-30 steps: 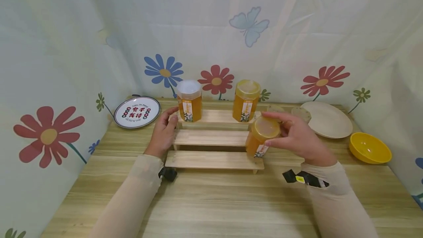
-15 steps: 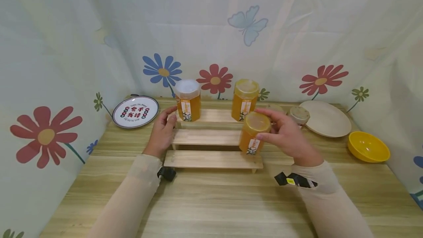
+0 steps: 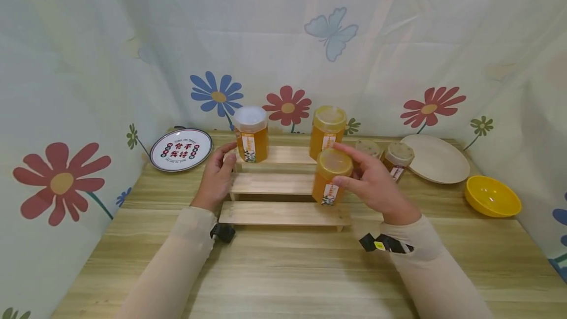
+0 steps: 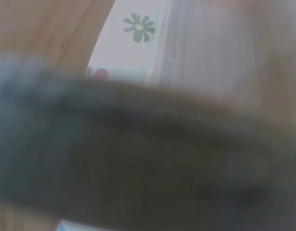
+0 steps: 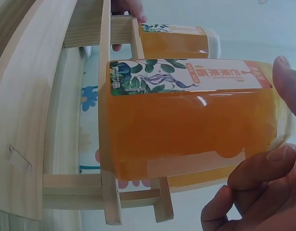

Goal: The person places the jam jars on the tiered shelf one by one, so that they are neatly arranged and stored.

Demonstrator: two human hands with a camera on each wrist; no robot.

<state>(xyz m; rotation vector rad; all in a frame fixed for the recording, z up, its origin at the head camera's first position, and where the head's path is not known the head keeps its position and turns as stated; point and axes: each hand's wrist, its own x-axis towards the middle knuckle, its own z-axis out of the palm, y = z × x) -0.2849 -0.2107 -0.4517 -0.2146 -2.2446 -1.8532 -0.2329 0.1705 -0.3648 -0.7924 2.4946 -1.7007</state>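
Note:
My right hand (image 3: 376,183) pinches the yellow lid of a honey jar (image 3: 328,188) between thumb and fingers. The jar is upright over the right part of the three-tier wooden rack (image 3: 274,213). In the right wrist view the base of this jar (image 5: 191,125) is right at the middle tier; whether it touches cannot be told. My left hand (image 3: 214,176) grips the left end of the rack's top tier. A white-lidded honey jar (image 3: 252,137) stands on that tier at the left, and a yellow-lidded one (image 3: 328,132) at the right. Blur covers most of the left wrist view.
Two smaller lidded jars, one behind my right hand (image 3: 367,148) and a dark one (image 3: 398,156), stand right of the rack. Beyond are a beige plate (image 3: 438,159) and a yellow bowl (image 3: 491,198). A printed plate (image 3: 181,150) lies left, before the flowered curtain.
My right hand has carried the honey jar leftward along the rack, uncovering more of the small jars at the right. The left hand keeps its place.

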